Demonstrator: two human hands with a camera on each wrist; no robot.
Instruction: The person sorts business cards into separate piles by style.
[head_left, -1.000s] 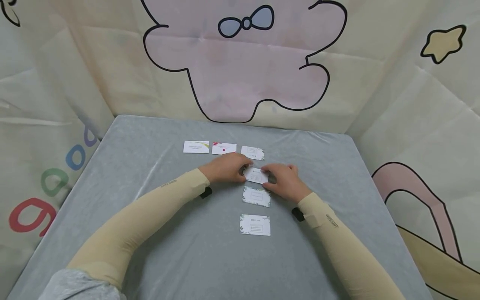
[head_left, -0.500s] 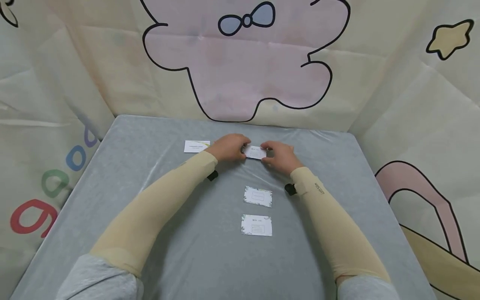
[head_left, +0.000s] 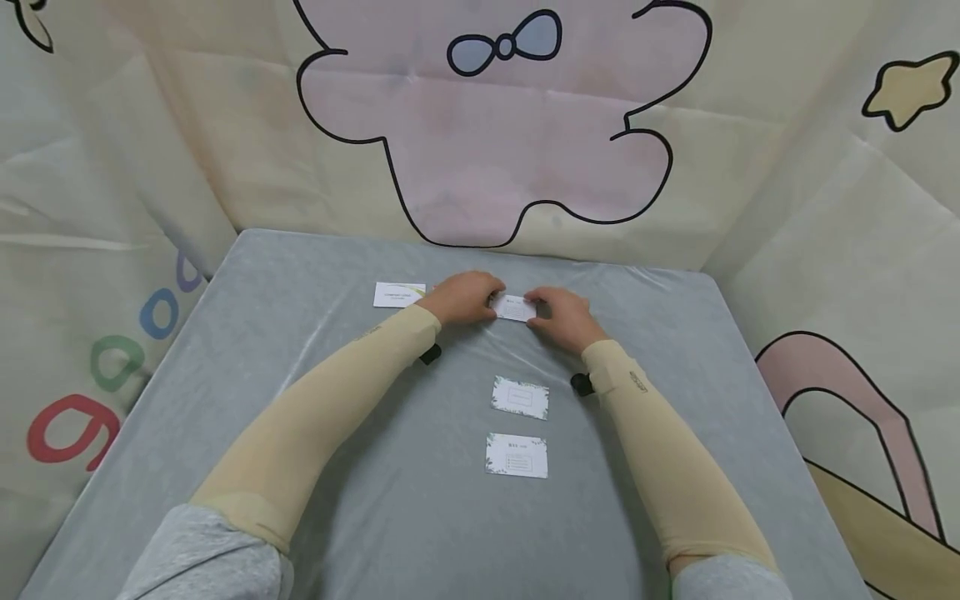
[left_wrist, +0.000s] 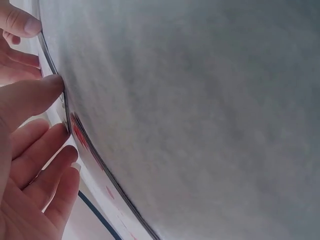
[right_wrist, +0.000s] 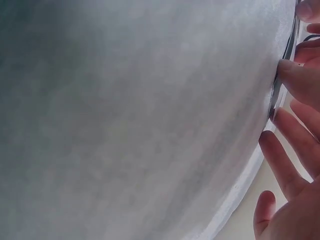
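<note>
Between my two hands, near the back of the table, is a white business card [head_left: 515, 308] with small print. My left hand [head_left: 467, 297] holds its left edge between thumb and fingers. At the right edge, my right hand [head_left: 566, 318] pinches it the same way. In both wrist views the card is seen almost edge-on, so its face is hidden there. Beside my left hand lies a white card with a yellow-green corner [head_left: 399, 295]. A red-patterned card [left_wrist: 107, 172] is mostly hidden behind my left hand in the head view; the left wrist view shows its layered edge.
Two leaf-bordered white cards, an upper one [head_left: 520, 397] and a lower one [head_left: 517, 455], lie in a column toward me. Grey cloth covers the table [head_left: 420, 517]. A printed fabric backdrop [head_left: 247, 150] rises behind its back edge and along both sides.
Both hands have moved the white card away from me, from the column to the back row. The leaf-edged card seen there earlier is now hidden. Over the last half second the hands stay nearly still.
</note>
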